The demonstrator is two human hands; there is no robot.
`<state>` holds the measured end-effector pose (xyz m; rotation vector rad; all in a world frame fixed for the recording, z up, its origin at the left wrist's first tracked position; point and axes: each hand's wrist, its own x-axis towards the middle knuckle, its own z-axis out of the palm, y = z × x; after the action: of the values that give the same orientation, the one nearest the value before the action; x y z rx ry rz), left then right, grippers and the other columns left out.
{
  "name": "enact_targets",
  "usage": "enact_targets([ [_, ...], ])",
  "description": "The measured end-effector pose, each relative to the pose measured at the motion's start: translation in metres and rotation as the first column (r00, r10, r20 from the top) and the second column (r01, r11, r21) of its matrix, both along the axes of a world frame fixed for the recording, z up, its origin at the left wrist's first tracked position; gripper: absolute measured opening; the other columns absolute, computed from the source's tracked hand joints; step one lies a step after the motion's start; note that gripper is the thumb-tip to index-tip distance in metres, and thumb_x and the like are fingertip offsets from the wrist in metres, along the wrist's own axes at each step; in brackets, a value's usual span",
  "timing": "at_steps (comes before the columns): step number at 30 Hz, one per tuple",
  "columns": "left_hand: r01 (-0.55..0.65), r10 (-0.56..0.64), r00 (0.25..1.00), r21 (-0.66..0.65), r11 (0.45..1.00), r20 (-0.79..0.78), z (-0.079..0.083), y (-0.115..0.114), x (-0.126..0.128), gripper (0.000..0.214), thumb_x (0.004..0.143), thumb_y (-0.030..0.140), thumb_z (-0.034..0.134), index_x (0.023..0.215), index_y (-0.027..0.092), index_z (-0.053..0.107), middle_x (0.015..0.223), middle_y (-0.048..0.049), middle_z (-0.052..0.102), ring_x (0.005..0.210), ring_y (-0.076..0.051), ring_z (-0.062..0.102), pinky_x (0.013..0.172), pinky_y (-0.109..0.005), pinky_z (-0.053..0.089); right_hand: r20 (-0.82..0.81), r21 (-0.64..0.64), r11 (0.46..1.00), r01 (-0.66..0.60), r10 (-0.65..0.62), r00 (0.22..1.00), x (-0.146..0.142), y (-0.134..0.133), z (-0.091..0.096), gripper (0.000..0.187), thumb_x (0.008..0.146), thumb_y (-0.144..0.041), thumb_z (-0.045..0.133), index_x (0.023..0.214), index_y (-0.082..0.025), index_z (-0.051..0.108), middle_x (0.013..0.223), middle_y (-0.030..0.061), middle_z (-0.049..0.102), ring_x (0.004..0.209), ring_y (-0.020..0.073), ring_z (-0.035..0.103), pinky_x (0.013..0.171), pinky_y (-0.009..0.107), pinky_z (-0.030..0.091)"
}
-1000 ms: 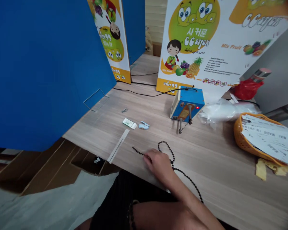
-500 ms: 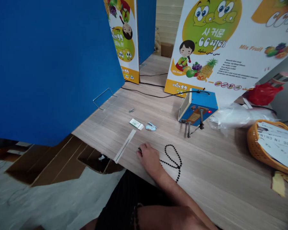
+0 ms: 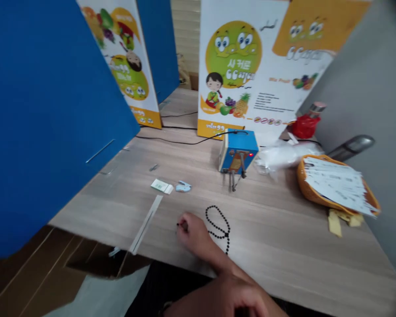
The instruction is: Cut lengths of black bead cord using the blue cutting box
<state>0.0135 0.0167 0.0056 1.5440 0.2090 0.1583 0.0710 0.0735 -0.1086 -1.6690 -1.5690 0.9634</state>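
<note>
The right hand [image 3: 189, 233] lies on a wood-grain tabletop [image 3: 284, 237], in front of and slightly left of a small blue electrical box [image 3: 237, 152] with a red light and metal prongs. Its fingertips are pressed together, pinching one end of a strand of black beads [image 3: 221, 217]. The rest of the strand lies in a loop just right of the hand, directly in front of the box. The left hand [image 3: 224, 299] sits low at the table's near edge, too blurred for its grip to be told. Left of the box lie a white paper strip [image 3: 147, 224], a green-and-white packet [image 3: 160, 186] and a pale blue clip [image 3: 184, 186]. Right of it are a clear plastic bag [image 3: 284, 156] and an orange basket [image 3: 330, 198] holding printed paper slips [image 3: 333, 182], with a red bag [image 3: 303, 127] farther back. A printed fruit-candy panel [image 3: 244, 66] stands directly behind the box
</note>
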Motion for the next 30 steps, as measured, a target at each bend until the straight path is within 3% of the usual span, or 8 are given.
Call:
enact_targets([
  [2,-0.078,0.079,0.997,0.034,0.996,-0.013,-0.002,0.014,0.0,0.014,0.089,0.031,0.063,0.092,0.017,0.063,0.086,-0.0049,0.06,0.076,-0.016,0.057,0.07,-0.028,0.051,-0.304,-0.056,0.996,0.071,-0.085,0.949,0.039,-0.019,0.008,0.008,0.082,-0.014,0.05,0.088,-0.018,0.054,0.071,-0.0016,0.057,0.062,0.0132,0.054,0.057,0.021,0.041],
  [4,-0.203,0.205,0.978,0.062,0.977,-0.034,-0.003,0.034,0.005,0.007,0.085,0.024,0.061,0.085,0.017,0.062,0.075,-0.0026,0.057,0.07,-0.014,0.054,0.064,-0.024,0.046,-0.459,-0.056,0.984,0.17,-0.177,0.871,0.087,-0.042,0.021,0.01,0.084,-0.022,0.049,0.09,-0.018,0.055,0.066,-0.003,0.053,0.057,0.012,0.049,0.054,0.02,0.038],
  [7,-0.434,0.442,0.895,0.109,0.894,-0.064,-0.008,0.072,0.025,0.009,0.081,0.026,0.059,0.084,0.017,0.06,0.067,0.0001,0.053,0.061,-0.012,0.049,0.056,-0.021,0.039,-0.391,0.059,0.923,0.381,-0.33,0.86,0.155,-0.064,0.04,0.016,0.084,-0.031,0.055,0.088,-0.016,0.059,0.066,-0.0026,0.05,0.059,0.0121,0.046,0.055,0.021,0.035],
  [11,-0.611,0.646,0.762,0.281,0.74,-0.044,-0.027,0.121,0.071,0.019,0.077,0.034,0.06,0.083,0.016,0.06,0.062,0.002,0.051,0.057,-0.013,0.048,0.053,-0.021,0.037,-0.234,0.215,0.847,0.487,-0.439,0.867,0.206,-0.046,0.043,0.017,0.085,-0.032,0.054,0.083,-0.016,0.06,0.07,-0.0005,0.054,0.064,0.0136,0.049,0.06,0.022,0.037],
  [15,-0.607,0.697,0.717,0.478,0.635,-0.017,-0.063,0.151,0.109,0.018,0.078,0.032,0.057,0.086,0.016,0.062,0.066,0.0004,0.06,0.061,-0.015,0.053,0.059,-0.023,0.039,-0.115,0.337,0.832,0.441,-0.429,0.896,0.215,-0.008,0.026,0.015,0.086,-0.027,0.051,0.082,-0.016,0.061,0.076,0.0011,0.059,0.069,0.0145,0.052,0.064,0.023,0.038],
  [20,-0.556,0.669,0.743,0.552,0.621,-0.004,-0.096,0.161,0.125,0.018,0.081,0.032,0.054,0.085,0.017,0.062,0.071,-0.0004,0.063,0.065,-0.015,0.056,0.062,-0.024,0.04,-0.059,0.374,0.836,0.402,-0.411,0.91,0.212,0.007,0.015,0.013,0.087,-0.02,0.051,0.082,-0.017,0.062,0.08,0.0013,0.061,0.074,0.0149,0.054,0.068,0.023,0.039],
  [30,-0.575,0.664,0.747,0.51,0.64,0.01,-0.096,0.157,0.132,0.019,0.081,0.034,0.055,0.085,0.017,0.062,0.068,0.0001,0.062,0.063,-0.015,0.055,0.062,-0.023,0.041,-0.073,0.356,0.842,0.405,-0.407,0.91,0.212,0.009,0.012,0.012,0.087,-0.019,0.051,0.082,-0.018,0.062,0.082,0.0013,0.062,0.075,0.0149,0.055,0.07,0.022,0.039],
])
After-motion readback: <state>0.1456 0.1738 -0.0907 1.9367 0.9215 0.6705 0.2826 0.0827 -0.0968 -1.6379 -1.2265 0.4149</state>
